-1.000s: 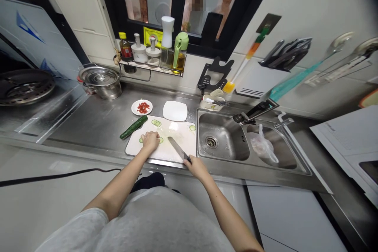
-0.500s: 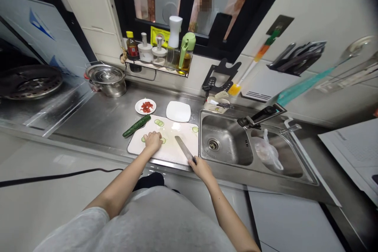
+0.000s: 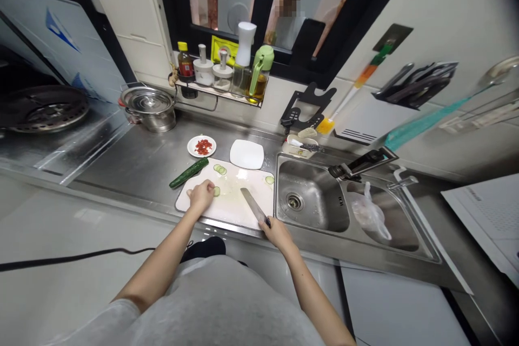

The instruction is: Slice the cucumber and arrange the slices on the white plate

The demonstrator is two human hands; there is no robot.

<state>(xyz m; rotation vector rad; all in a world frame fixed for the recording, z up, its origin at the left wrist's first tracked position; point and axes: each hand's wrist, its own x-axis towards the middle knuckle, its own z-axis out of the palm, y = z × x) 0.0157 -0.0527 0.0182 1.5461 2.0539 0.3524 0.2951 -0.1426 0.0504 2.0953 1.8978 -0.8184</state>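
Single cucumber slice (image 3: 217, 191) lies on white cutting bd (image 3: 231, 210), a bit L of centre, right by fingertips of L hand (image 3: 201, 195). That hand's over the bd, fingers bent & bunched; can't tell if anything's pinched in them or if they touch the slice. R hand (image 3: 276, 231) is at bd's near R corner, fingers wrapped round the handle of a knife (image 3: 253, 205); blade runs over the bd, tip pointing away & L, can't tell if it touches. Overlapping slices (image 3: 220, 169) nr bd's far edge, lone slice (image 3: 270, 179) at far R corner. Uncut cucumber (image 3: 188, 173) lies slantwise along bd's L edge. Just behind bd: small plate (image 3: 190, 147) w/ chopped red bits (image 3: 203, 146), & to its R a white dish (image 3: 246, 154). All on steel counter (image 3: 141, 173). Sink (image 3: 316, 178) just R of bd, plastic bag (image 3: 371, 216) in its R basin. Lidded pot (image 3: 150, 108) back L; shelf (image 3: 200, 88) w/ bottles & jars on wall behind.
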